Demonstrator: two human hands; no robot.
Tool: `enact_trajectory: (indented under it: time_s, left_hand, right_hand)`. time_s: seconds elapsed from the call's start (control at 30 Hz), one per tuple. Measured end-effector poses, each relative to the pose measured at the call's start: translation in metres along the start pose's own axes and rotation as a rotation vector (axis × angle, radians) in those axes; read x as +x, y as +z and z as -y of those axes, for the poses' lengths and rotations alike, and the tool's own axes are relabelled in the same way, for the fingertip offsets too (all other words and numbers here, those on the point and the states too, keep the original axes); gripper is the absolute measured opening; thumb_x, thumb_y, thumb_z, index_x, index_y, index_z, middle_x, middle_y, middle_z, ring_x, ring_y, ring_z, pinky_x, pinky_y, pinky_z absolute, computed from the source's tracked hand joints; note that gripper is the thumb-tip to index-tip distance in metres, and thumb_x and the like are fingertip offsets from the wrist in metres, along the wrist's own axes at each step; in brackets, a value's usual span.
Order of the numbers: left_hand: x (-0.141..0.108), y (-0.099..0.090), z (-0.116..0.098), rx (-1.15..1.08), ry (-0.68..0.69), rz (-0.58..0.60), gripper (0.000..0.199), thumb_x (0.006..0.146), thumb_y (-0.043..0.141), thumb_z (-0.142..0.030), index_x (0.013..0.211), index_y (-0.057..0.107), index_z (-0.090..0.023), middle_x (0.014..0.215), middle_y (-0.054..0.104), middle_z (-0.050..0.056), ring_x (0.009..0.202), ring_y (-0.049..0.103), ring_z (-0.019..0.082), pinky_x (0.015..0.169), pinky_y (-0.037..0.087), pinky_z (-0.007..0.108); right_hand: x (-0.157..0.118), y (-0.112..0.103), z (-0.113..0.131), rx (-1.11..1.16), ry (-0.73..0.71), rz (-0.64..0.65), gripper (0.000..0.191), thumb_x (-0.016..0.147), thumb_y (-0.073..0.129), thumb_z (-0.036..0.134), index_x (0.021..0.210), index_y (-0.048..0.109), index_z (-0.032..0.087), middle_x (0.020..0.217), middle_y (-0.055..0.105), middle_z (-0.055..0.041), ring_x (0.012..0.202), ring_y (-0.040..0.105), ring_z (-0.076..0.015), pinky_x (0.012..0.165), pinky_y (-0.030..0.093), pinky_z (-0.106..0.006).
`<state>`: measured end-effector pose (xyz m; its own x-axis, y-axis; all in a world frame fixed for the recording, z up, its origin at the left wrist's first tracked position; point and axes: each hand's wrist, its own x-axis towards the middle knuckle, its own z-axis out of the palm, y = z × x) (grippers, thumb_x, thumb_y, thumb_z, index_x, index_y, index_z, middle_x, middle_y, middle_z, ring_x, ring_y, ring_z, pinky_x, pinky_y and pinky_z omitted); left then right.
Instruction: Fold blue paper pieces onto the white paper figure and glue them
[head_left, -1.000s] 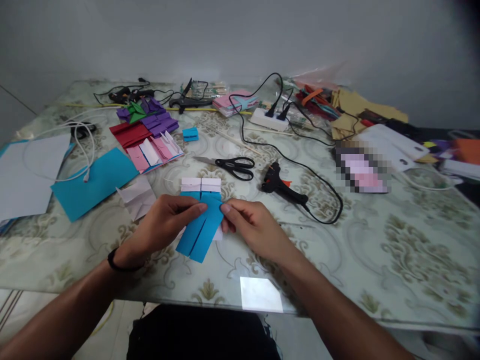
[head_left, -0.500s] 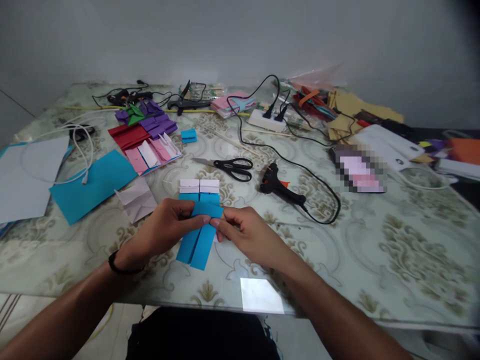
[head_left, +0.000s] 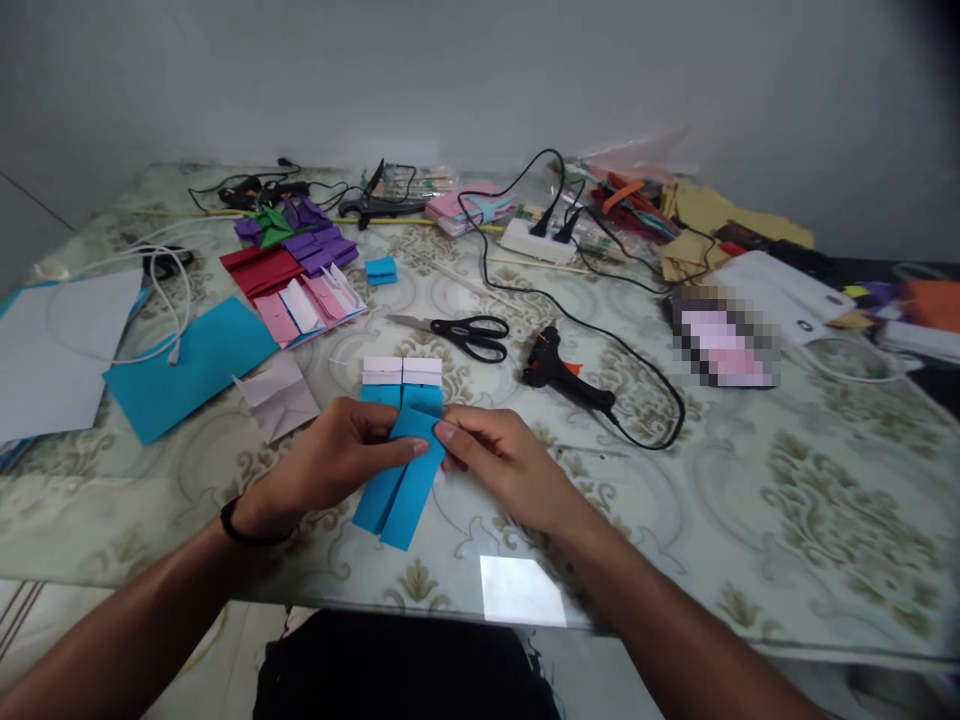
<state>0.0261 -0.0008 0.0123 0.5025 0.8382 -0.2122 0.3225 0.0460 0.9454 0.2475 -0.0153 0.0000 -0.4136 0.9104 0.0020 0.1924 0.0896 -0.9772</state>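
A folded blue paper (head_left: 403, 485) with a lengthwise slit is held above the table, near its front edge. My left hand (head_left: 349, 450) pinches its left side, the thumb lying across the front. My right hand (head_left: 495, 455) grips the upper right edge between thumb and fingers. Just behind, partly covered by the held paper, lies another blue folded piece with a white top band (head_left: 401, 371). A creased pale paper (head_left: 279, 398) rests left of my left hand. Black-handled scissors (head_left: 469, 333) lie beyond my hands.
A black glue gun (head_left: 566, 375) with a looping cord lies to the right. Behind it is a white power strip (head_left: 538, 241). At left are a blue sheet (head_left: 191, 368), white sheets (head_left: 60, 350) and a white cable. Colored folded papers (head_left: 307, 305) lie farther back.
The upper part of the held blue paper has turned and lies more in line with the rest. My right hand has shifted slightly right, its thumb now higher at the paper's edge.
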Motion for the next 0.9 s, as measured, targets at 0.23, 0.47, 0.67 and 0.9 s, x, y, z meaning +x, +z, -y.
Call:
enact_trajectory:
  time_s: [0.23,0.47,0.67,0.9]
  left_hand:
    - [0.002,0.002,0.001,0.096,0.023,-0.001,0.054,0.091,0.071,-0.038,0.059,0.031,-0.020,0.063,0.021,-0.006,0.058,0.021,0.009,0.048,0.014,0.026]
    - [0.001,0.007,-0.005,0.189,0.034,0.036,0.050,0.091,0.066,-0.036,0.059,0.031,-0.019,0.064,0.021,-0.006,0.059,0.020,0.009,0.051,0.014,0.027]
    - [0.001,0.009,-0.007,0.223,0.054,0.012,0.044,0.090,0.064,-0.033,0.059,0.036,-0.019,0.064,0.022,-0.006,0.060,0.022,0.010,0.052,0.015,0.027]
    - [0.000,0.013,-0.006,0.273,0.067,0.001,0.037,0.091,0.063,-0.032,0.062,0.045,-0.017,0.063,0.028,-0.006,0.060,0.025,0.009,0.053,0.018,0.026]
  right_hand:
    - [0.000,0.003,0.003,-0.051,-0.136,-0.105,0.022,0.100,0.062,0.031,0.080,0.065,0.021,0.072,0.059,0.0012,0.068,0.054,-0.0143,0.063,0.041,-0.028]
    - [0.000,0.007,0.002,-0.001,-0.155,-0.136,0.010,0.096,0.067,0.027,0.087,0.068,0.022,0.080,0.063,-0.0002,0.076,0.059,-0.0157,0.071,0.046,-0.029]
    - [0.000,0.010,0.000,0.044,-0.140,-0.149,0.010,0.096,0.067,0.028,0.088,0.068,0.022,0.084,0.065,-0.0013,0.078,0.060,-0.0166,0.073,0.048,-0.031]
    - [0.000,0.014,-0.001,0.038,-0.165,-0.186,0.008,0.095,0.066,0.027,0.088,0.067,0.023,0.085,0.065,-0.0018,0.080,0.061,-0.0179,0.075,0.048,-0.032]
